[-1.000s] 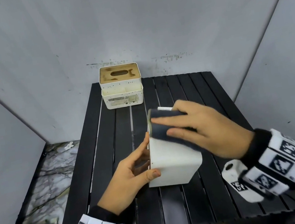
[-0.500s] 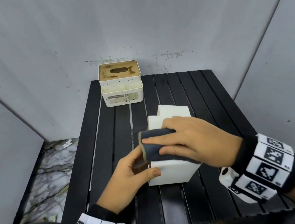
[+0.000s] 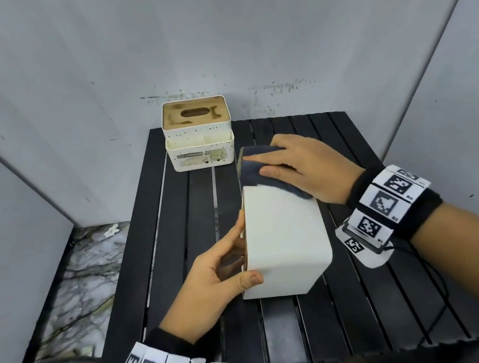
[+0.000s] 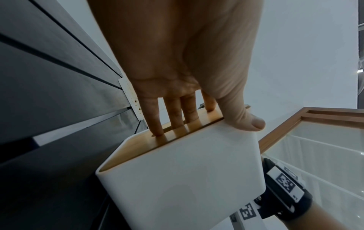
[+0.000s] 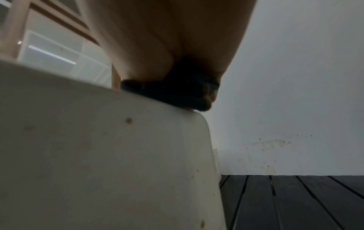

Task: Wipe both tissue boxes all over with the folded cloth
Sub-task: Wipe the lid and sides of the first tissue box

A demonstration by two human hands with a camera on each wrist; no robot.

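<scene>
A plain white tissue box (image 3: 286,237) lies on its side in the middle of the black slatted table (image 3: 378,285). My left hand (image 3: 238,255) grips its left end: fingers lie straight on the wooden lid (image 4: 138,144), the thumb hooks over the white top face (image 4: 187,179). With flat fingers my right hand (image 3: 260,163) presses the dark folded cloth (image 3: 284,187) onto the far end of the top face. The right wrist view shows the cloth (image 5: 177,96) squeezed between palm and box (image 5: 98,155). A second, speckled tissue box (image 3: 199,137) with a wooden lid stands at the back.
Grey panels wall in the table at the back and on both sides. A marbled floor (image 3: 87,272) shows past the table's left edge. A thin black cable (image 3: 435,284) runs from my right wrist across the table's right side.
The right hand slid the cloth along the top face towards me, then back to the far end. The left hand kept its hold on the box.
</scene>
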